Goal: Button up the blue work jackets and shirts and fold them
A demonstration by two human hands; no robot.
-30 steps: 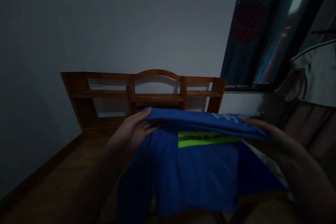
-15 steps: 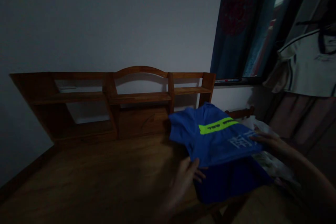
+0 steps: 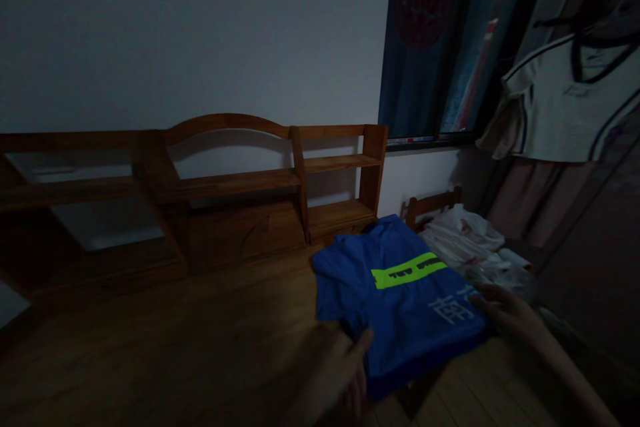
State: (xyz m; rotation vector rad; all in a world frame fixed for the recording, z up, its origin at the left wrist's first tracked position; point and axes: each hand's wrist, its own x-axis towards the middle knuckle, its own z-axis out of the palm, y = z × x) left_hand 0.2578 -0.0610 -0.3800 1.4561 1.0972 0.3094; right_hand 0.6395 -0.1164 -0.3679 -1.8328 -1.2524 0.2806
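A blue T-shirt [image 3: 400, 313] with a bright yellow-green chest band and white lettering lies spread over the table's right end. Darker blue cloth [image 3: 407, 367] shows beneath its near edge and hangs past the table. My left hand [image 3: 335, 367] is at the shirt's near left side, thumb and fingers apart, the thumb by the cloth. At the opposite side, my right hand [image 3: 505, 310] has its fingers over the shirt's right edge, beside the lettering; the thumb is hidden.
A wooden shelf unit [image 3: 230, 180] stands along the table's back. The wooden tabletop [image 3: 200, 340] stretches left. Behind the shirt are a chair back [image 3: 433, 203] and white plastic bags [image 3: 465, 230]. A white top [image 3: 560, 103] hangs at right, near the dark window [image 3: 440, 40].
The T-shirt has come down and settled onto the darker cloth, which is now mostly covered. Both hands moved lower with it, and the view has turned right.
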